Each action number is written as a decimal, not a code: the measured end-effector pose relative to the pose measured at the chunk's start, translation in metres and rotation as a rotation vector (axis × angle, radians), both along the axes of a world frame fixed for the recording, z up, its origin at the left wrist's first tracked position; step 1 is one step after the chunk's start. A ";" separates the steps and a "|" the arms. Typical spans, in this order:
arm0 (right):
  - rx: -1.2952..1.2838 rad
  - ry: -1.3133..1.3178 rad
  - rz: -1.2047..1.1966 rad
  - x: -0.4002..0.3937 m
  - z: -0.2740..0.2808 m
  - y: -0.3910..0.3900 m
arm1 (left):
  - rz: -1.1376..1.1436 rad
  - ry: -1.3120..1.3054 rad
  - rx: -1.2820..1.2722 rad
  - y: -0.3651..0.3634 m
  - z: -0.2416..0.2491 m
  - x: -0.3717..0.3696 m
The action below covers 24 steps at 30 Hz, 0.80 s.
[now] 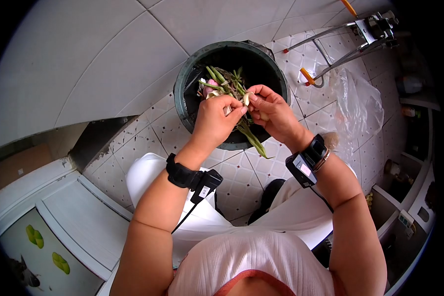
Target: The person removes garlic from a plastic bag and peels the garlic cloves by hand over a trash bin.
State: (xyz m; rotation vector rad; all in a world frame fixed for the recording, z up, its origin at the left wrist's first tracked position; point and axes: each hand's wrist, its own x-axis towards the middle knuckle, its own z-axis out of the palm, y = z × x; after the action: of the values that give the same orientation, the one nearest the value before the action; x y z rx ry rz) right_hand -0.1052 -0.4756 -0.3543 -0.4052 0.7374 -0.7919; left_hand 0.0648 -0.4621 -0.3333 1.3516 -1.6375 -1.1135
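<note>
Over the open top of a dark green bin (181, 101), both hands meet around a pale garlic clove (247, 98). My right hand (274, 112) pinches the clove between thumb and fingers, and something pale shows within its curled lower fingers. My left hand (216, 118) is closed, its thumb and fingertips pressed at the clove's lower end. Whitish skin shows beneath the left fingers. Below the hands, green stalks and leaves (254, 140) lie in the bin, one hanging over its near rim. Pinkish-white scraps (211, 88) sit among them. A black liner shows inside the bin.
A tiled wall (118, 59) stands close behind the bin. A metal folding frame with orange grips (325, 66) and a clear plastic bag (357, 106) are on the floor to the right. Shelving (409, 197) runs along the right; a white cabinet (84, 212) stands at left.
</note>
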 end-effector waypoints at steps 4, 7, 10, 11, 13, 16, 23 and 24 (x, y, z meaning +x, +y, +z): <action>0.015 0.015 -0.009 0.002 -0.001 0.003 | 0.004 0.022 0.079 0.000 -0.001 0.000; -0.008 0.031 -0.023 0.003 -0.003 0.004 | -0.001 0.019 0.069 0.000 0.000 0.000; -0.012 0.031 -0.036 0.003 -0.003 0.005 | 0.001 0.042 0.066 0.000 -0.001 0.001; -0.004 0.034 -0.041 0.003 -0.002 0.005 | -0.007 0.050 0.088 0.000 0.000 0.001; 0.003 0.037 -0.046 0.003 -0.001 0.006 | -0.015 0.059 0.110 0.000 0.001 0.001; -0.026 0.052 -0.039 0.004 -0.001 0.007 | -0.011 0.047 0.105 0.000 0.002 0.001; -0.014 0.052 -0.083 0.005 0.001 0.007 | 0.002 0.069 0.059 -0.001 -0.002 0.000; -0.017 0.060 -0.083 0.005 0.001 0.006 | -0.021 0.072 0.076 -0.001 -0.003 0.001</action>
State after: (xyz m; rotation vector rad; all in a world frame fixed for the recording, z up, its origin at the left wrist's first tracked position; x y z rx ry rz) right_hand -0.1003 -0.4694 -0.3535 -0.4169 0.8079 -0.8673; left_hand 0.0657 -0.4632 -0.3359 1.3291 -1.5756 -1.2338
